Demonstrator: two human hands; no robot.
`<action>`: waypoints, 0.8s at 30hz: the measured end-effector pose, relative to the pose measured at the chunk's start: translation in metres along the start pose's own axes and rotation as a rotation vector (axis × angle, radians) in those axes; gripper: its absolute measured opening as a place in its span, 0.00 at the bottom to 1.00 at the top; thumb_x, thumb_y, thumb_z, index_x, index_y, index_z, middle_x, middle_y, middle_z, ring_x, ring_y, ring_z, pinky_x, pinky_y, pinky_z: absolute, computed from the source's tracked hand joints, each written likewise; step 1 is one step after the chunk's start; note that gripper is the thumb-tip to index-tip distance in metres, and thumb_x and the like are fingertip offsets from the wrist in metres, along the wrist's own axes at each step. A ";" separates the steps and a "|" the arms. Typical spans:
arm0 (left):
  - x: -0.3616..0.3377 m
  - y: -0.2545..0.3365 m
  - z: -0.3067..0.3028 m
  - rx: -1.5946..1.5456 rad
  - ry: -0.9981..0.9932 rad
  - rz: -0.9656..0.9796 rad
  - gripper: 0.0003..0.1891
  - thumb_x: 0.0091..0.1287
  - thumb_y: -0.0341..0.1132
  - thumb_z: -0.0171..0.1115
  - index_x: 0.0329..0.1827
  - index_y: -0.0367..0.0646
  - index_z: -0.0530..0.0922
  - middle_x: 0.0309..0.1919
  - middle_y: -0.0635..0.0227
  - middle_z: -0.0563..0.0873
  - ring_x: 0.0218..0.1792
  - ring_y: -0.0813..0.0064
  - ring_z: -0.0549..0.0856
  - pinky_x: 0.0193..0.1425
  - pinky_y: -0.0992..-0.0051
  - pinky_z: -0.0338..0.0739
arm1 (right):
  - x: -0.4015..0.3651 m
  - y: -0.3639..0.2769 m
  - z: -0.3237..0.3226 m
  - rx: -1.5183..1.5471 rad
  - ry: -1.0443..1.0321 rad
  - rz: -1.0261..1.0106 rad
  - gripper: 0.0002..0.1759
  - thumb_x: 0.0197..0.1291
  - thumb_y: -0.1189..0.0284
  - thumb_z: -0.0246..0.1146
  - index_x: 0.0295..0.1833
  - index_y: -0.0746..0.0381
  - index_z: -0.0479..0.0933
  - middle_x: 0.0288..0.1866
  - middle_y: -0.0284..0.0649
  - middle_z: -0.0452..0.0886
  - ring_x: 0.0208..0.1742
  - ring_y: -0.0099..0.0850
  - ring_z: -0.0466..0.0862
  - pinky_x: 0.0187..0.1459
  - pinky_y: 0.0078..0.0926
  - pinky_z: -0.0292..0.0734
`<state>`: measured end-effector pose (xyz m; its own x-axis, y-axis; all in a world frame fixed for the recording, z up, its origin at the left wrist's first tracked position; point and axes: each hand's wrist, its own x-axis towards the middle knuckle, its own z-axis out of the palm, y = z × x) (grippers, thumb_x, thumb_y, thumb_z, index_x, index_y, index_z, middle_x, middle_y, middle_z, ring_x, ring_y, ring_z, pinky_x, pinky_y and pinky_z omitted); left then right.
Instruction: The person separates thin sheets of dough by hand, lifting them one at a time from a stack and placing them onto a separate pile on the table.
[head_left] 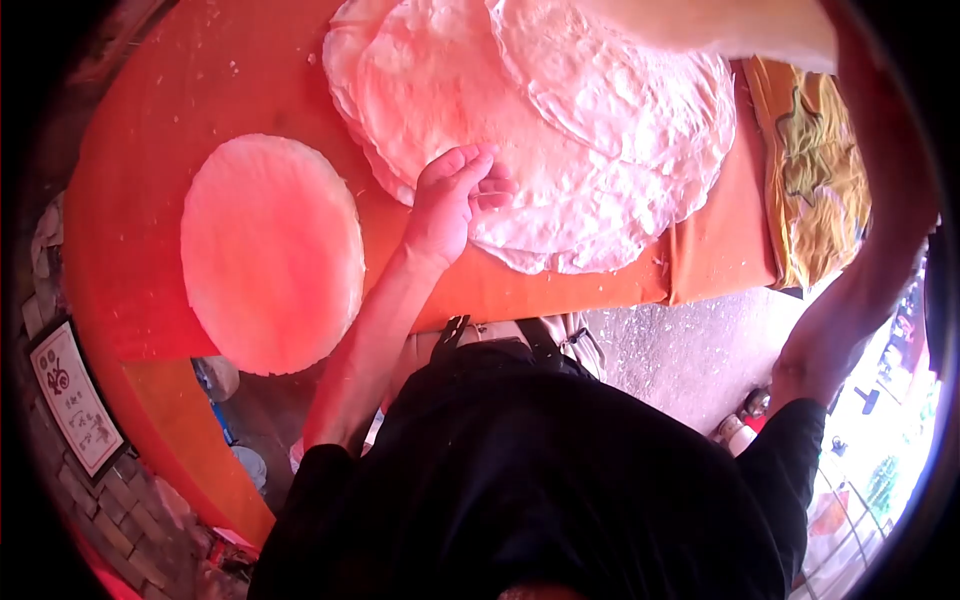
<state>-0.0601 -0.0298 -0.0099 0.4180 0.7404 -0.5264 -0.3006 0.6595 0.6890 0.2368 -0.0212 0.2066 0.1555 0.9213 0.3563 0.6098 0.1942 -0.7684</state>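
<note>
My left hand (455, 200) rests on the near edge of a wide pile of thin, pale flatbread sheets (560, 130) spread over an orange-covered table (150, 120). Its fingers are loosely curled and hold nothing that I can make out. My right forearm (860, 270) rises along the right side; the hand itself is beyond the top edge. A pale sheet (720, 30) hangs lifted over the pile's far right, near where that arm ends. A neat round stack of flatbreads (270, 250) lies to the left of my left hand, apart from the pile.
A yellow patterned cloth (815, 170) lies at the table's right end. Below the table edge is grey ground (680, 350), with small bottles (740, 425) near my right elbow. A framed sign (75, 395) leans at the lower left beside brick paving.
</note>
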 end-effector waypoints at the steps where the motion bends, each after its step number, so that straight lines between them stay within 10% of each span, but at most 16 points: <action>1: 0.006 0.001 0.003 0.006 0.001 -0.001 0.13 0.73 0.35 0.53 0.54 0.37 0.75 0.40 0.60 0.84 0.41 0.70 0.86 0.46 0.75 0.81 | -0.001 -0.002 0.009 0.234 -0.021 0.047 0.15 0.67 0.67 0.55 0.51 0.65 0.78 0.43 0.35 0.83 0.39 0.25 0.82 0.40 0.24 0.76; 2: 0.012 0.002 0.007 0.010 0.003 -0.003 0.13 0.73 0.35 0.52 0.54 0.37 0.75 0.40 0.60 0.84 0.41 0.70 0.86 0.46 0.75 0.81 | -0.003 0.003 0.023 0.288 -0.061 0.032 0.16 0.69 0.67 0.55 0.53 0.67 0.78 0.46 0.36 0.84 0.40 0.25 0.82 0.42 0.24 0.76; 4: 0.025 0.005 0.020 0.004 0.006 -0.033 0.13 0.73 0.35 0.53 0.54 0.36 0.74 0.41 0.60 0.84 0.41 0.69 0.86 0.47 0.74 0.81 | -0.003 0.046 0.055 -0.675 -0.021 -0.466 0.07 0.66 0.72 0.57 0.35 0.61 0.77 0.29 0.38 0.82 0.23 0.30 0.79 0.25 0.22 0.73; 7: 0.046 -0.011 0.027 -0.060 -0.067 -0.044 0.14 0.70 0.34 0.57 0.54 0.36 0.74 0.42 0.60 0.84 0.43 0.67 0.86 0.49 0.71 0.81 | -0.029 0.131 0.097 -0.909 -0.409 -0.222 0.06 0.57 0.74 0.58 0.29 0.58 0.78 0.23 0.44 0.80 0.24 0.39 0.83 0.28 0.37 0.77; 8: 0.051 -0.014 0.030 -0.082 -0.086 -0.061 0.14 0.70 0.34 0.58 0.54 0.37 0.74 0.43 0.60 0.84 0.44 0.67 0.86 0.50 0.70 0.81 | -0.038 0.143 0.106 -0.827 -0.518 0.052 0.12 0.65 0.68 0.55 0.32 0.61 0.79 0.24 0.43 0.80 0.28 0.38 0.82 0.30 0.36 0.76; 21: 0.066 -0.022 0.072 0.039 0.138 0.033 0.11 0.68 0.32 0.61 0.47 0.36 0.73 0.40 0.62 0.83 0.39 0.70 0.86 0.43 0.72 0.83 | 0.007 0.084 0.040 -0.930 0.105 -0.330 0.13 0.64 0.64 0.54 0.30 0.57 0.78 0.23 0.43 0.80 0.24 0.40 0.82 0.23 0.36 0.73; 24: 0.067 -0.029 0.069 -0.076 0.108 -0.021 0.11 0.68 0.34 0.62 0.47 0.37 0.76 0.39 0.63 0.85 0.37 0.71 0.87 0.42 0.74 0.83 | -0.034 0.151 0.075 -0.861 -0.395 0.008 0.12 0.67 0.66 0.54 0.38 0.59 0.81 0.33 0.44 0.84 0.34 0.43 0.84 0.37 0.35 0.79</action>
<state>0.0361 -0.0081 -0.0307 0.3314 0.7333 -0.5936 -0.3588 0.6799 0.6396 0.2651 0.0020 0.0387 -0.0156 0.9996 0.0256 0.9982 0.0170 -0.0570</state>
